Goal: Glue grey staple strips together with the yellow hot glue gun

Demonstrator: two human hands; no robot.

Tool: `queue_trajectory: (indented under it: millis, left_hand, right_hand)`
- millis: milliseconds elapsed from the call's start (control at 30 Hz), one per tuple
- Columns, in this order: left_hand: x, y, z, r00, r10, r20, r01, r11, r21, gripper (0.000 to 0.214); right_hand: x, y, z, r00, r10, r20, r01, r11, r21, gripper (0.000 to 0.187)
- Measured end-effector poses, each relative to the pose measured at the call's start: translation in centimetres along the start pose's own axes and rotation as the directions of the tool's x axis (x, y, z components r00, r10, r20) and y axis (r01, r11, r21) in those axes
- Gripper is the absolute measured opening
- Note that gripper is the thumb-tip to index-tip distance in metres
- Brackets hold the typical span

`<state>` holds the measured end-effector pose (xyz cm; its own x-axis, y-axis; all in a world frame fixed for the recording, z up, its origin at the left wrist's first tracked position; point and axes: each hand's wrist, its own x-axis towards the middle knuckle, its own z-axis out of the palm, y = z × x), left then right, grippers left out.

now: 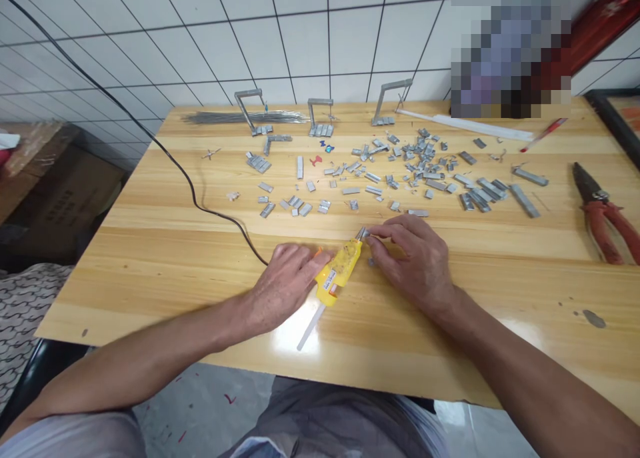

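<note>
My left hand [285, 281] is closed around a yellow glue gun [339, 270] that lies low over the wooden table [165, 258], its nozzle pointing up and right. A white glue stick [311, 326] sticks out of the gun's back end. My right hand [413, 258] pinches a small grey metal piece [363, 233] right at the nozzle tip. A black cord [220, 215] runs from the gun across the table to the upper left.
Several small grey metal pieces [425, 171] are scattered across the far half of the table. Three bent metal frames [320, 115] stand at the back with a bundle of thin rods [245, 117]. Red-handled pliers [607, 215] lie at the right. Cardboard boxes [60, 191] sit at the left.
</note>
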<state>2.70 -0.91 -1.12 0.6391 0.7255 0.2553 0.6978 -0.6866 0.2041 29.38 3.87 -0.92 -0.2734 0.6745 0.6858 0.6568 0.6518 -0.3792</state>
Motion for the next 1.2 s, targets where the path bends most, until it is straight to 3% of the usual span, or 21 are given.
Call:
queue_trajectory:
  millis: [533,1200]
  left_hand:
    - [0.17,0.10,0.15,0.998,0.018,-0.059,-0.017,1.000,0.021,0.050]
    - [0.11,0.01,0.02,1.000,0.006,0.006,-0.006,1.000,0.028,0.053]
  right_hand:
    - [0.02,-0.03,-0.13,1.000,-0.006,-0.005,0.006,1.000,0.005,0.010]
    - [0.09,-0.05,-0.28,1.000,0.027,0.008,-0.027,1.000,0.013,0.009]
